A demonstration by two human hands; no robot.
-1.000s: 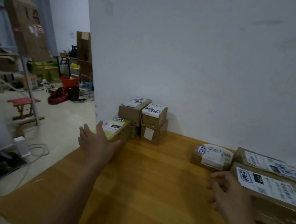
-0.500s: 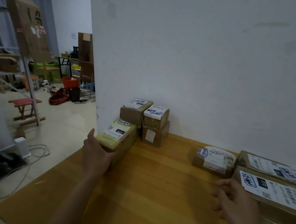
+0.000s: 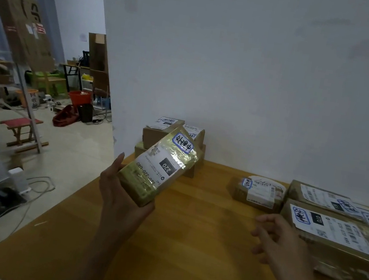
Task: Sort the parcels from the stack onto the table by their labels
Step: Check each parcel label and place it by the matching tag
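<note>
left hand (image 3: pixel 121 198) gripping taped parcel (image 3: pixel 158 167), raised above table (image 3: pixel 185 249) | right hand (image 3: pixel 282 246) loosely curled, holding nothing

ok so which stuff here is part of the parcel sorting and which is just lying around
Job: shiny tape-wrapped parcel with white 220 label, gripped by the left hand; brown cardboard parcel stack by the wall; labelled brown parcels on the wooden table.
Lying about: red-topped wooden stool; red bucket; white floor cables.
</note>
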